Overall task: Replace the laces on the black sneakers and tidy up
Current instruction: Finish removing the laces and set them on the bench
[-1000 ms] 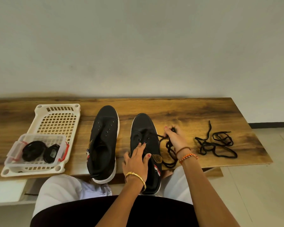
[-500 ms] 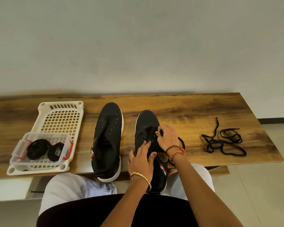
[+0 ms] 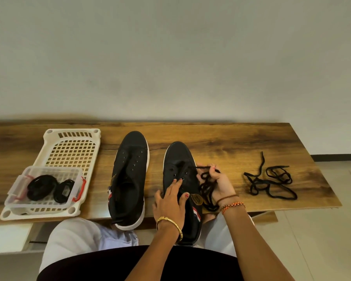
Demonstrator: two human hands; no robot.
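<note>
Two black sneakers stand side by side on the wooden table (image 3: 221, 138), toes pointing away from me. The left sneaker (image 3: 130, 175) has bare eyelets. My left hand (image 3: 169, 201) rests flat on the right sneaker (image 3: 180, 165), fingers straight over its eyelets. My right hand (image 3: 216, 183) sits just right of that shoe and grips a bunched black lace (image 3: 206, 189), one end of which runs taut into the shoe's upper eyelets. A second black lace (image 3: 270, 182) lies loose and tangled on the table to the right.
A white perforated basket (image 3: 73, 147) sits at the table's left. A clear box with red clips (image 3: 47, 189) stands in its near end, holding coiled black laces (image 3: 41, 186). The table's right edge is just past the loose lace; tiled floor lies beyond.
My right hand drew away from the shoe's eyelets to the right, pulling the gathered lace with it. My left hand stayed on the right sneaker. The camera view shifted slightly.
</note>
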